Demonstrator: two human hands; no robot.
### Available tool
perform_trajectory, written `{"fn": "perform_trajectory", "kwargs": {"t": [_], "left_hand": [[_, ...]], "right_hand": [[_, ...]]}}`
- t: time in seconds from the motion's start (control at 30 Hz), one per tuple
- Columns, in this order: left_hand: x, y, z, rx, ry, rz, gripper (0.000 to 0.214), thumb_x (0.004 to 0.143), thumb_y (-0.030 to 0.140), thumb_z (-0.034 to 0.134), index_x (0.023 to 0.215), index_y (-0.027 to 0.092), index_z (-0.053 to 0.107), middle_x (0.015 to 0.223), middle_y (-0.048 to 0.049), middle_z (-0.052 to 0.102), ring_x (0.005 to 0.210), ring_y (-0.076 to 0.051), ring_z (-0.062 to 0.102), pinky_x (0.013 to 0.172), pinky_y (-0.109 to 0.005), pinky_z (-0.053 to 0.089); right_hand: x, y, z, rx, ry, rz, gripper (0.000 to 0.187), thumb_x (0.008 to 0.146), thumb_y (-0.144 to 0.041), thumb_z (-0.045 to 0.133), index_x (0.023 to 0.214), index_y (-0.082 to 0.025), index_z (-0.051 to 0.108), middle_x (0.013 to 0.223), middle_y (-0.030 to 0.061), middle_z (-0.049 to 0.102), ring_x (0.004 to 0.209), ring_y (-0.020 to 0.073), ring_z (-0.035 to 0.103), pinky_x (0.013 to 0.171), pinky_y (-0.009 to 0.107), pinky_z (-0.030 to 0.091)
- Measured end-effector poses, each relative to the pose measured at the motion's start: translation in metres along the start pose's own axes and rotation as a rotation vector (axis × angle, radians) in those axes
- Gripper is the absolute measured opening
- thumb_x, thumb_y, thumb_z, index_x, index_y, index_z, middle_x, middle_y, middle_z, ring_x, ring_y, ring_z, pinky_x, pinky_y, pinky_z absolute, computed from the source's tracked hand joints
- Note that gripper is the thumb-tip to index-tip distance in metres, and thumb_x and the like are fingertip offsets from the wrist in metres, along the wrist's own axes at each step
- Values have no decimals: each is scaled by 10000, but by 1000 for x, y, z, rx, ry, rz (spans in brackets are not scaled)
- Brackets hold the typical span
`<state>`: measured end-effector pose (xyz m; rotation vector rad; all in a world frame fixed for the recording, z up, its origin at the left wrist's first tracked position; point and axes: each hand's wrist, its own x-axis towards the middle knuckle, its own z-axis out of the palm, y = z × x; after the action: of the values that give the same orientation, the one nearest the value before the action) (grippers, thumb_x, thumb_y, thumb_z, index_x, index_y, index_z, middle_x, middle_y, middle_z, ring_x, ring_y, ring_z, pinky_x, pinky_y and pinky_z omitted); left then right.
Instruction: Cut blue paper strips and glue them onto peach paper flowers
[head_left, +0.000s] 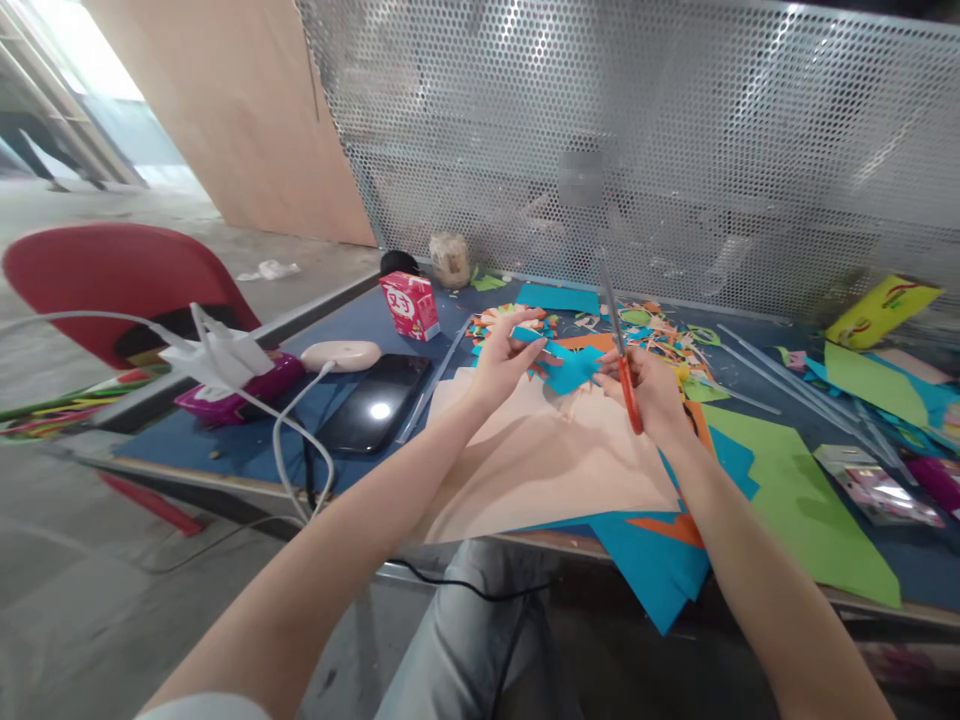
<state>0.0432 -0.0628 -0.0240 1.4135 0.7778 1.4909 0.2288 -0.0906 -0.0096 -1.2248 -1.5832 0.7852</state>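
My left hand [506, 352] is closed in a pinch on a small blue paper piece [566, 368], held above a large peach sheet [540, 460]. My right hand [651, 392] is closed around the orange handles of a pair of scissors [616, 330], whose blades point up and away, beside the blue piece's right edge. Both hands hover over the blue-topped table [247, 450], close together. A pile of coloured paper scraps [660, 335] lies just behind them.
On the left lie a dark phone [375, 405], a white mouse-like device [341, 355], a red carton [410, 305], and a white charger with cables [217, 360]. Green sheets [802, 490], blue sheets [660, 570] and clear rods [795, 385] lie right. A perforated metal screen [637, 140] stands behind; a red chair [120, 280] stands left.
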Motion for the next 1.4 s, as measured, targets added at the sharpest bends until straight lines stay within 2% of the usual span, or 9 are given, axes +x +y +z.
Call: {"fn": "perform_trajectory", "kwargs": {"t": [0.2,0.4,0.67,0.77,0.93,1.03,1.13,1.3,1.4], "left_hand": [[4,-4,-2,-89,104,-10,364,669,321,666,950,173,488,669,2,636,637,-180,669,484,-247,505],[9,-6,-5,-104,203,12,280,615,333,700,722,157,511,591,28,606,531,-101,601,466,-206,474],[1,-2,2,-100,79,58,520,606,313,719,997,186,401,509,93,586,386,-80,521,383,-193,428],[-2,-1,4,-102,39,36,528,604,315,723,987,191,381,505,98,582,378,-85,527,377,-194,438],[-5,-2,8,-127,-23,8,512,611,308,720,947,204,348,540,88,603,398,-97,556,371,-195,453],[-7,-2,11,-113,-63,32,500,614,290,721,883,219,305,548,83,613,396,-102,557,362,-196,450],[-9,-3,15,-99,-91,55,476,633,274,707,813,229,269,551,94,599,386,-91,546,366,-186,439],[-12,-4,15,10,-129,114,299,700,309,654,791,190,395,573,66,562,423,-69,534,397,-183,422],[-15,-2,11,170,-212,219,301,725,328,636,955,171,523,844,-48,634,667,-112,610,510,-204,464]], "right_hand": [[-1,-2,-8,-74,201,-85,384,590,-452,675,818,-162,570,789,68,649,625,165,597,580,303,478],[-4,-9,-7,-22,33,7,372,582,-450,677,800,-166,576,763,47,653,477,104,522,442,252,413],[-8,-6,9,25,-195,50,400,494,-385,742,778,-192,536,855,62,648,751,204,623,607,320,513],[-9,-4,13,47,-201,62,377,494,-351,749,752,-194,524,814,37,630,719,189,613,677,351,521],[-8,-9,15,196,-62,123,231,633,-340,655,744,-201,507,789,11,604,671,142,578,669,316,510],[-7,-10,16,284,-108,179,187,662,-340,620,724,-205,506,758,12,590,659,137,572,643,301,499],[-8,-6,18,263,-161,178,244,595,-330,671,707,-204,494,689,-9,561,629,133,550,596,284,482],[-10,1,21,182,-168,139,374,460,-301,741,726,-191,503,640,-46,519,564,108,509,517,248,440],[-8,-4,19,252,-102,162,376,458,-311,733,726,-196,497,644,-47,520,565,103,514,542,255,453]]}}
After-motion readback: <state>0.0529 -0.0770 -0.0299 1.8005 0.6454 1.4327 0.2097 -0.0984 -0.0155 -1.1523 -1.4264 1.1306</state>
